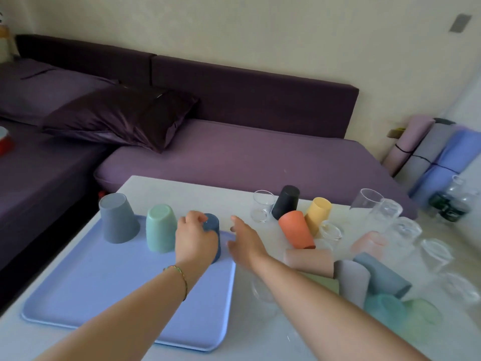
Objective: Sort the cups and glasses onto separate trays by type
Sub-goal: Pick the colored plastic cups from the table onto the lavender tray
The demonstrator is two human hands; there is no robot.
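Observation:
A light blue tray [86,290] lies on the white table at the left. Upside down along its far edge stand a grey cup [118,218], a mint green cup [160,231] and a dark blue cup [213,230]. My left hand [195,238] is shut on the dark blue cup. Just right of it, over the tray's corner, my right hand [243,238] is open and holds nothing. To the right, a black cup [285,202], an orange cup [296,229] and a yellow cup [318,213] are mixed with clear glasses [262,205].
More plastic cups lie tipped at the right: a beige cup [309,260], a grey cup [352,281], a teal cup [382,276], among several clear glasses [402,230]. A purple sofa [234,149] runs behind the table. Rolled mats [426,152] lean at the far right.

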